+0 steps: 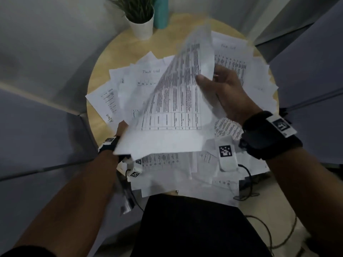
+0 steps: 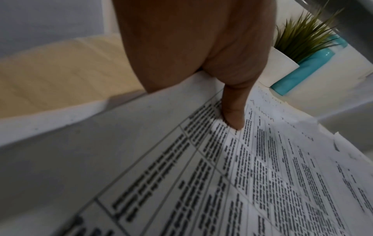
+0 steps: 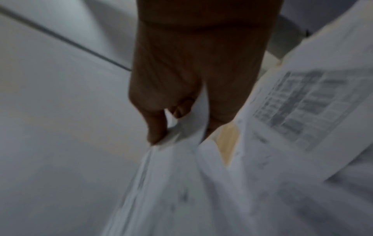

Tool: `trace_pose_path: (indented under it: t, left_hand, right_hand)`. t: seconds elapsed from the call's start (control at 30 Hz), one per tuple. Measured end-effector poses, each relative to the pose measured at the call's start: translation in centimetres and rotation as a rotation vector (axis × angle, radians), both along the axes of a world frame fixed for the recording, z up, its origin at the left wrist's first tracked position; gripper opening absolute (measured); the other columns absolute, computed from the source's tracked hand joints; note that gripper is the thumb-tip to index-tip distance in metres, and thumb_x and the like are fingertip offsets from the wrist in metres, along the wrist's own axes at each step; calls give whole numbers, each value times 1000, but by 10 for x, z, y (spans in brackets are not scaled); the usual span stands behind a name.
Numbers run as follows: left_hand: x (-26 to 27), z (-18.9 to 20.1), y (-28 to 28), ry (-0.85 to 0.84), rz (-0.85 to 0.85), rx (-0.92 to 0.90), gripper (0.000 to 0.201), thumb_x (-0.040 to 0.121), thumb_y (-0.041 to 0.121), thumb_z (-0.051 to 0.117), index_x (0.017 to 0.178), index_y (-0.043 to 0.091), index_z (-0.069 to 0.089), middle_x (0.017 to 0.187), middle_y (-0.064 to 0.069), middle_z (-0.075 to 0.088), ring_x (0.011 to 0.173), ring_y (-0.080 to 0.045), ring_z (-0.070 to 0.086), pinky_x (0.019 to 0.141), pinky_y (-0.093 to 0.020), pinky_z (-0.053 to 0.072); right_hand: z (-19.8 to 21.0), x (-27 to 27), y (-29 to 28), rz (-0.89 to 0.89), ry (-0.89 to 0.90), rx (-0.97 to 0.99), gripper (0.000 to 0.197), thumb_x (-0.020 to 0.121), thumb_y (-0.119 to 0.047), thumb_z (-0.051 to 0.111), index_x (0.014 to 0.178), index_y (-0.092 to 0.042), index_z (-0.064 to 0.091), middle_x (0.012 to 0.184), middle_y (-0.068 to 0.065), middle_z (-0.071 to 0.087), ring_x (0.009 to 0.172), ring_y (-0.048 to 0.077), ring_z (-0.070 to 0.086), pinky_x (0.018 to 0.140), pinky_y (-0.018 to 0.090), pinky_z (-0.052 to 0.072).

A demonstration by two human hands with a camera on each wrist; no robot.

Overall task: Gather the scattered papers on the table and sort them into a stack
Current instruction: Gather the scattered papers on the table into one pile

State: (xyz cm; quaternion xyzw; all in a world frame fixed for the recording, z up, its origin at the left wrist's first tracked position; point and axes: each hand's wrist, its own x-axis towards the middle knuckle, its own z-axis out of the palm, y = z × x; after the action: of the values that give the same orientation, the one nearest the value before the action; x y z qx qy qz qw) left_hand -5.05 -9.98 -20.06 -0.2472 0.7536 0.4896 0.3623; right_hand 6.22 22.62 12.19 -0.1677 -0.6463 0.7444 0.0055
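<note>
Wood round table littered with scattered papers. Left hand holds lower-left corner of lifted sheets: thumb pressed on top, fingers hidden beneath. Right hand pinches their upper-right edge, fingers curled.
</note>
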Motion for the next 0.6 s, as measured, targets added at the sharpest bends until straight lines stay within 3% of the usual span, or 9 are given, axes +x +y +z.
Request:
trace_pose_path:
  t: [0.07,0.13,0.17,0.27,0.3,0.37,0.47,0.53,0.6]
  left_hand:
    - [6,17,2,-46,113,41,61,84,55,73,128,13,64,131,-3,60,112,-19,60,93,-39,53]
    - [22,89,25,19,27,94,45,91,23,71,129,-1,60,127,-10,62,117,-26,58,101,-42,47]
    - [31,132,43,97,14,66,49,88,18,74,130,-2,59,131,-12,61,121,-27,56,102,-38,43]
    - [36,137,50,66,91,172,66,93,39,67,146,6,45,150,-8,46,141,-24,38,113,-37,27]
    - [36,146,52,74,99,204,73,92,50,64,149,10,43,153,-6,43,144,-24,34,118,-39,23]
    - [39,146,51,80,134,274,87,80,66,68,148,15,46,151,-1,46,143,-23,37,120,-42,24]
    - [45,148,57,98,54,273,66,85,38,76,139,11,51,136,4,53,131,-14,46,111,-32,32]
    - [49,145,60,104,19,254,49,85,16,78,126,9,53,129,6,53,120,-12,52,103,-27,37]
    - [50,143,60,123,-29,209,54,77,8,83,126,4,61,125,-4,66,114,-18,62,103,-30,44]
  right_hand:
    - [-28,10,9,-29,-110,180,40,93,-19,66,116,12,57,95,24,64,81,32,62,71,44,52]
    - [-67,26,15,-49,-231,279,36,94,-22,66,116,5,58,101,19,70,88,34,70,77,51,59]
    - [-87,34,16,-55,-299,318,36,93,-26,67,116,1,59,106,17,71,94,34,70,82,55,58]
    - [-136,56,14,16,-517,494,37,94,-29,65,122,-5,61,116,13,68,104,29,66,89,47,55]
    - [-150,62,13,56,-572,563,35,95,-30,63,119,-4,61,113,11,68,100,27,65,83,39,53]
    - [-160,71,5,153,-657,704,25,95,-35,61,89,-11,58,88,5,62,84,22,57,61,27,40]
    - [-167,72,-8,220,-731,792,46,95,-50,55,66,-21,34,73,1,47,77,21,48,60,29,33]
    - [-172,68,-20,317,-763,789,53,97,-60,42,66,-17,37,83,8,52,79,23,53,71,32,40]
    - [-175,65,-28,434,-782,793,62,97,-65,28,62,-15,37,81,10,54,78,25,58,79,36,48]
